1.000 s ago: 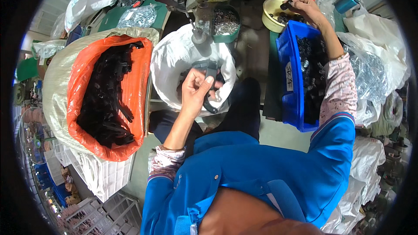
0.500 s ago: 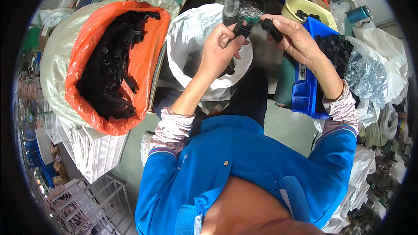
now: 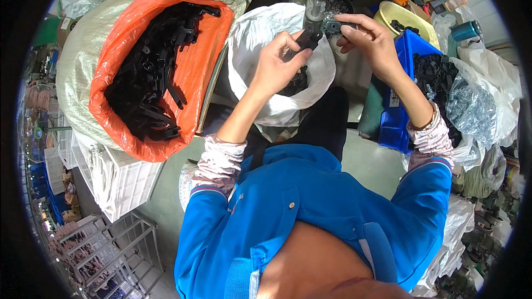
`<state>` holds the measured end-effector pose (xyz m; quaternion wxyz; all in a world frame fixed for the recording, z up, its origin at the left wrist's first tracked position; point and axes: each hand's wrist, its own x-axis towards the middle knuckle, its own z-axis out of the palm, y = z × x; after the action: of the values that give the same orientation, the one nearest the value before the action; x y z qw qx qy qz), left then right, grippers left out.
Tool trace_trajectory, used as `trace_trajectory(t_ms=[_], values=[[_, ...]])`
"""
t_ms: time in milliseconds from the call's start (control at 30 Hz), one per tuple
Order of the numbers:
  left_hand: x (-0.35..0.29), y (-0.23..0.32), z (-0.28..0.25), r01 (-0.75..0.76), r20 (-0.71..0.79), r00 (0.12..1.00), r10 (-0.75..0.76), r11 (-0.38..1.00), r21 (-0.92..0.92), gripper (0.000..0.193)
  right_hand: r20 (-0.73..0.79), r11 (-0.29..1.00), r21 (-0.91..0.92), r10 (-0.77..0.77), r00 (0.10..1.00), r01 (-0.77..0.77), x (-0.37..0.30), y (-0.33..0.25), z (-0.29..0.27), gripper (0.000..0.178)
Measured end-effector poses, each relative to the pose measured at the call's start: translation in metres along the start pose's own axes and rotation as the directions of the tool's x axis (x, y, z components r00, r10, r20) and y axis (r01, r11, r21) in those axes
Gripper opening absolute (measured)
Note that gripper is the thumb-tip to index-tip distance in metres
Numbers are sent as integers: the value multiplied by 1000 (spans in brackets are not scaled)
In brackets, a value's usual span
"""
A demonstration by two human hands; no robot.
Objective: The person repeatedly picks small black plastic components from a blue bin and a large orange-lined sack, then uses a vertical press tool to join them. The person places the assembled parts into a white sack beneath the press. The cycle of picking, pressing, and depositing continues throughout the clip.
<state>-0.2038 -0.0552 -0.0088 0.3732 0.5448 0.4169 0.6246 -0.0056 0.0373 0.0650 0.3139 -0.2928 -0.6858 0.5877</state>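
A black plastic part (image 3: 305, 43) with a rounded end is gripped in my left hand (image 3: 278, 60), thumb on its near side and fingers curled round it. It hangs above a white woven sack (image 3: 249, 44) that has more black parts (image 3: 296, 83) in its bottom. To the right, my right hand (image 3: 370, 44) is raised with its index finger stretched out and the other fingers loosely bent and apart. No black part shows in it. Its fingertips are close to a dark grey piece (image 3: 331, 27) beside the sack's rim; whether they touch it I cannot tell.
An orange-lined sack (image 3: 191, 97) of black parts stands at left. A clear upright cylinder (image 3: 316, 4) rises behind the white sack, near a bowl of small metal pieces (image 3: 337, 4). At right are a blue bin (image 3: 394, 127), a yellow basin (image 3: 388, 11) and plastic bags (image 3: 471, 97).
The black part formerly in my right hand no longer shows there, and those fingers have loosened. The part in my left hand has turned. The whole view has shifted slightly.
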Motion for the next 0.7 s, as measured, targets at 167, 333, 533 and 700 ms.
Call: trace_trajectory(t_ms=[167, 333, 533, 700], values=[[1, 3, 0, -6, 12, 1000, 5, 994, 106, 20, 69, 998, -32, 59, 996, -57, 3, 2, -2, 25], [2, 3, -2, -25, 9, 1000, 24, 987, 162, 21, 66, 971, -239, -9, 998, 25, 5, 3, -4, 22], [11, 17, -5, -151, 52, 989, 142, 936, 318, 23, 133, 803, -486, -323, 937, 345, 12, 1, -8, 28], [21, 23, -7, -293, 162, 956, 246, 839, 458, 22, 215, 620, -562, -529, 821, 547, 16, 2, 0, 34]])
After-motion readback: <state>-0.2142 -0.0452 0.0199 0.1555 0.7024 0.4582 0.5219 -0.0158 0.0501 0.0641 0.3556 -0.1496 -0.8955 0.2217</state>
